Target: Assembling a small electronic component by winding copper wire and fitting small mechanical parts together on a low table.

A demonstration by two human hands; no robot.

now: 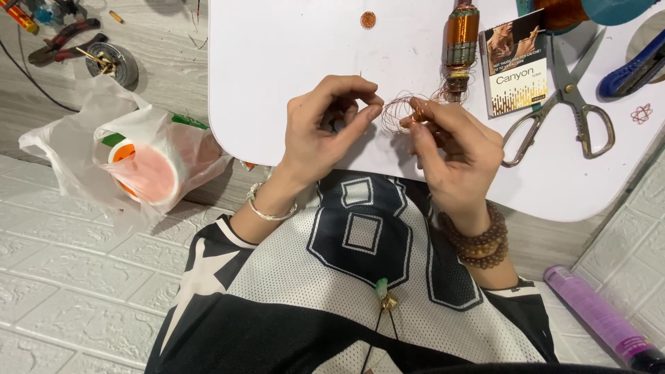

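My left hand (325, 128) pinches one side of a small loop of thin copper wire (396, 114) above a white table (291, 55). My right hand (454, 149) holds the other side of the coil, with its thumb and fingers closed on the wire. Strands of the wire trail up to a motor armature (461, 41) with copper windings, which lies just beyond my right hand. Both hands hover over the table's near edge, close together.
Metal scissors (571, 104), a small printed box (516, 62) and a blue tool (634, 69) lie at the right of the table. A copper disc (368, 19) sits at the top. On the floor: a plastic bag (138, 156), pliers (66, 38), a purple tube (603, 315).
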